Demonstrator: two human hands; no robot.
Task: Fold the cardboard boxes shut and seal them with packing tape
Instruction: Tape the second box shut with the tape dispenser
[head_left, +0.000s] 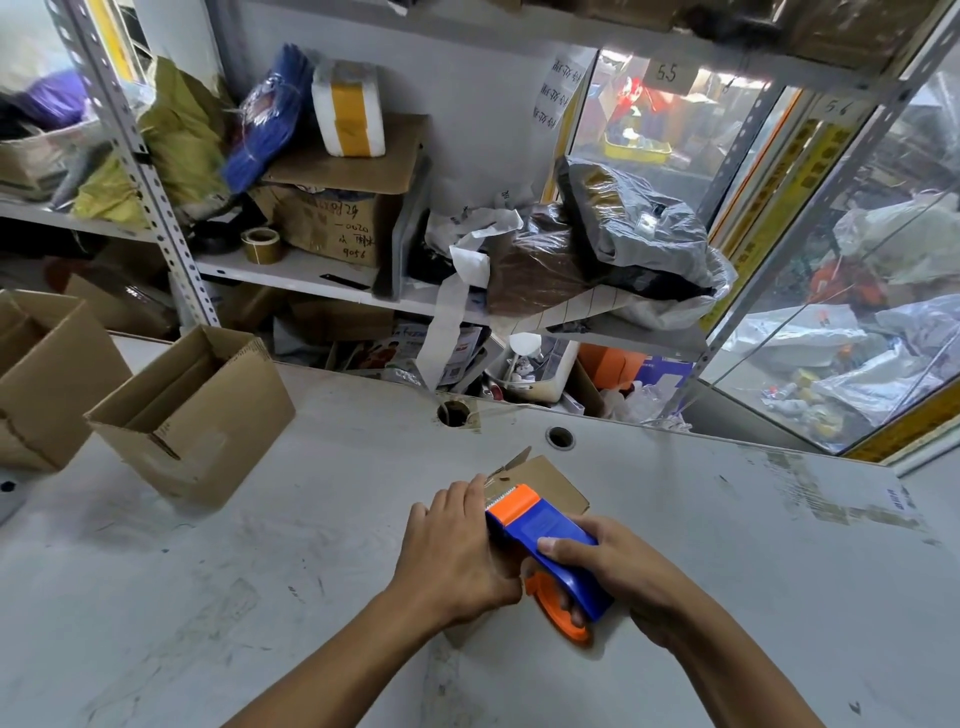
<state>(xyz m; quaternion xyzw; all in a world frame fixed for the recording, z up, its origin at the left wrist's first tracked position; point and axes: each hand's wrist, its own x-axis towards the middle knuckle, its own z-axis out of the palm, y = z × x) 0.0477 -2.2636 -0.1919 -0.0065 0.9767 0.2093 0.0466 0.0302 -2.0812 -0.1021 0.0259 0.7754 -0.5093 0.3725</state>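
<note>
Taping under way: my left hand (457, 551) presses flat on the small box (550, 491) at the counter's (260, 597) near edge; my right hand (608, 566) grips the dispenser (540, 535). Next, I judge, cutting the tape.

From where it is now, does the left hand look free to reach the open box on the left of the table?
Probably yes, once it lets go: the left hand is steadying the small box being taped, and bare table lies between it and the open box.

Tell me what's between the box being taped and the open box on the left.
In the head view, only bare, scuffed table lies between the taped box and the open box.
</note>
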